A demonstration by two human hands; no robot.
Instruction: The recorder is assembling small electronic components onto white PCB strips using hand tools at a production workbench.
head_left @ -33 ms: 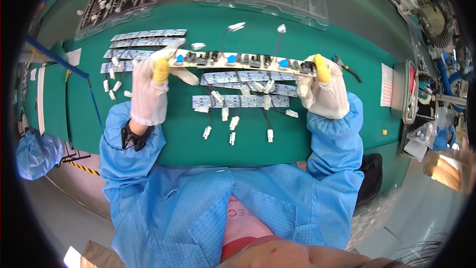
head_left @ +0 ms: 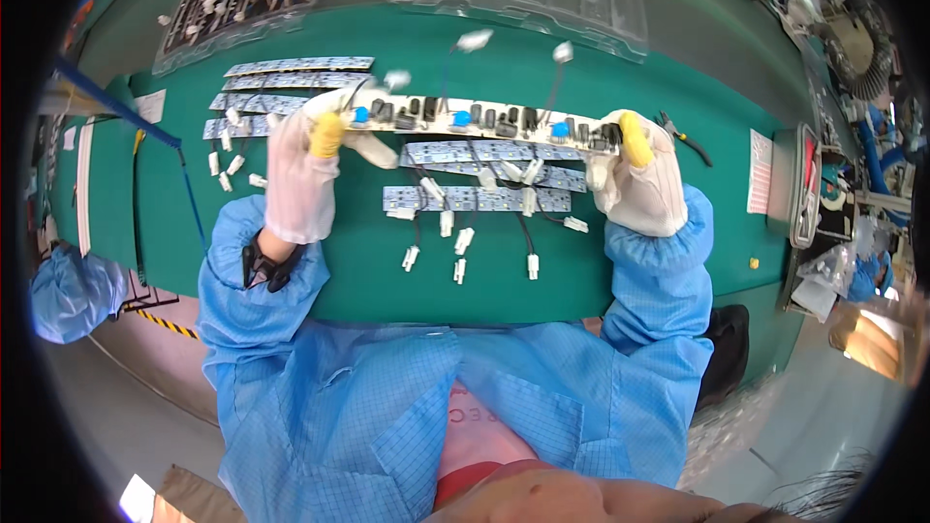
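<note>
Stretched between my hands is a long circuit board strip [head_left: 499,119] with black and blue components and dangling wires. My left hand [head_left: 308,157], in a white glove with a yellow fingertip cover, grips its left end. My right hand [head_left: 639,169], gloved the same way, holds the right end. A white connector [head_left: 474,40] on one of the wires is blurred. Just below the held strip lies a group of pale LED strips [head_left: 478,199] with dark wires and white plugs [head_left: 464,240]. More LED strips [head_left: 242,103] lie in a row by my left hand.
Cutting pliers [head_left: 686,139] lie right of my right hand. A clear plastic tray [head_left: 523,5] sits at the back; another tray [head_left: 184,60] at far left is full of wired strips. A printed sheet [head_left: 760,172] and a metal-edged bin [head_left: 800,184] stand at the right edge.
Connectors on the held strip's wires have swung slightly and now look blurred. The whole view has shifted a little; both hands keep the same grip.
</note>
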